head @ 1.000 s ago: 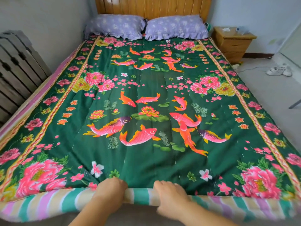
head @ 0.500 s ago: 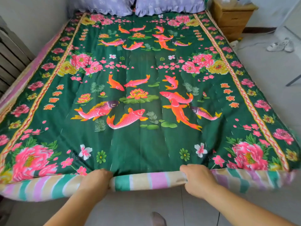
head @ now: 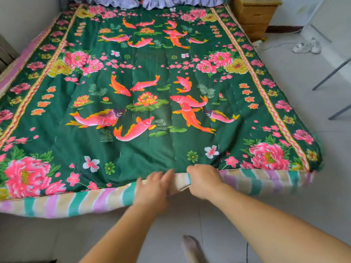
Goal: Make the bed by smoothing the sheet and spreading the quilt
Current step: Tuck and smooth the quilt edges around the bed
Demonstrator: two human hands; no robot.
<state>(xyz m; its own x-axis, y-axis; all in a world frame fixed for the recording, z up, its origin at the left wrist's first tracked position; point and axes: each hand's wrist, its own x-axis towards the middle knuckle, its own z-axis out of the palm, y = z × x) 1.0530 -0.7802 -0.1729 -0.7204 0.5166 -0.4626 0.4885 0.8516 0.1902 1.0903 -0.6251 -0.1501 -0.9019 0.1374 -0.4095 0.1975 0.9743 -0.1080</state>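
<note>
- one quilt [head: 152,88] lies spread over the bed, dark green with pink flowers and orange-pink fish; its striped underside [head: 76,202] shows as a rolled band along the near edge.
- two hands grip that near edge close together, near its middle.
- the left hand [head: 152,190] is blurred; its fingers [head: 163,176] curl over the striped roll, closed on the quilt's edge.
- the right hand [head: 204,179] is clenched on the same edge just beside the left, knuckles up, with a bit of striped cloth bunched between the two hands.
- two lilac pillows [head: 182,1] sit side by side at the far end, touching the quilt's top edge and partly cut off by the frame.
- a pink-edged strip of sheet [head: 22,56] shows along the quilt's left side.
- one wooden nightstand [head: 254,18] stands at the bed's far right corner; what lies on it cannot be told.
- a pair of white shoes [head: 307,47] lies on the floor [head: 303,92], well apart from the bed.
- two grey metal legs [head: 330,74] cross the right edge.
- one blurred foot [head: 191,249] shows at the bottom.
</note>
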